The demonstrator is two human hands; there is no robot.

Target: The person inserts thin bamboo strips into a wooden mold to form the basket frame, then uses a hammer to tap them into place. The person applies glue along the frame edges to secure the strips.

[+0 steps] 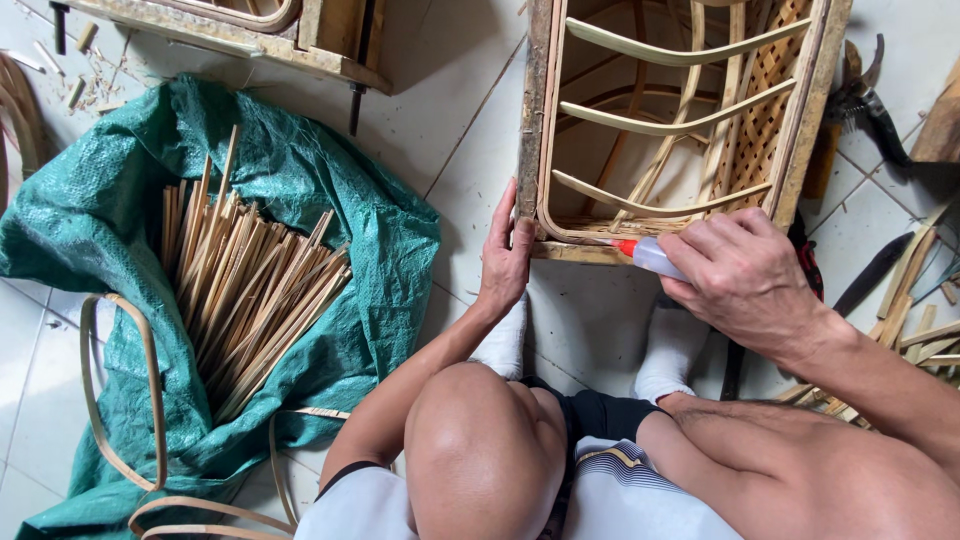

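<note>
White socks (672, 345) and bare knees sit nearest the camera, the person crouched on the tiled floor (450, 130). Just beyond, the right hand (745, 275) is wrapped tight round a small squeeze bottle (650, 256), its red nozzle tip pointing left and touching the lower rail of the rattan frame (680, 120). The left hand (508, 250) steadies that same frame, fingers closed on its bottom left corner, thumb pressed against the wood. The frame lies flat on the tiles, curved slats running across it, a woven lattice panel along its right side. Off to the left, a green tarp (90, 210) is spread out with a bundle of split cane sticks (250, 290) heaped on it, and bent rattan loops (120, 400) lie at its near edge. Far right, cutters (870, 95) with dark handles rest beside the frame, near wood offcuts (915, 320). Another frame (230, 30) shows at the top left.
</note>
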